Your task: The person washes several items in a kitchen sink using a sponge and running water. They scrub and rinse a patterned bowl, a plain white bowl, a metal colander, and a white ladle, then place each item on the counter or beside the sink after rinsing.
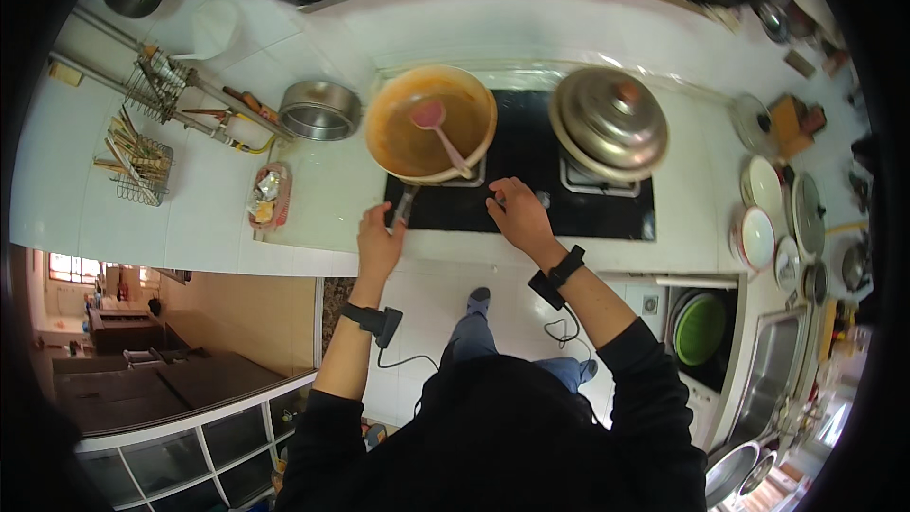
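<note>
My left hand [380, 236] is beside the handle of a large pan [402, 146] on the left burner, its thumb near the handle; whether they touch is unclear. Brownish liquid lies in the pan, with a pink ladle [429, 115] resting in it and its handle across the rim. My right hand [519, 213] is over the front middle of the black gas hob [455, 217], fingers bent beside a control knob [543, 199]. Its fingertips are partly hidden, so its hold cannot be told. On the right burner stands a pan under a domed metal lid [611, 117].
A steel pot [320, 112] and a pink basket [270, 197] holding small items stand left of the hob. Bowls [755, 237] and lids stand on the right counter, before a steel sink [768, 370]. Wire utensil racks [146, 171] hang on the left wall.
</note>
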Motion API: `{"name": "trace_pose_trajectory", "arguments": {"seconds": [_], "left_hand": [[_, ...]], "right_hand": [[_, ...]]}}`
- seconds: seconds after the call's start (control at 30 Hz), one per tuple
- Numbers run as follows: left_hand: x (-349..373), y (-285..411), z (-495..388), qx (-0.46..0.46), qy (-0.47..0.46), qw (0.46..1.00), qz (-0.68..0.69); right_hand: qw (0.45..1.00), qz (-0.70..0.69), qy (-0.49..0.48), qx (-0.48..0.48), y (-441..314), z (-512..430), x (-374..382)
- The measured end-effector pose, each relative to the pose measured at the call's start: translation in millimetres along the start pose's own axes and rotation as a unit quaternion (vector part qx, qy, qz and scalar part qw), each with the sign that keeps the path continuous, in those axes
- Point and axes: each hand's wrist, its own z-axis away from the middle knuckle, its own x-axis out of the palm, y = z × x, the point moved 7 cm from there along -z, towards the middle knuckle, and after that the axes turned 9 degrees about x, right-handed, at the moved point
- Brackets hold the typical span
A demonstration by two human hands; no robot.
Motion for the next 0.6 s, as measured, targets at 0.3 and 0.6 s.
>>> {"name": "trace_pose_trajectory", "arguments": {"seconds": [0.3,0.6], "left_hand": [[100.2,-84.5,-12.6,-0.366,-0.336,0.718,0.488],[84.8,-46.7,-0.1,-0.351,-0.265,0.701,0.561]], "right_hand": [[0.947,0.310,-0.066,0.042,-15.1,-128.0,127.3],[0.918,0.314,-0.177,0.167,14.4,-135.7,114.2]]}}
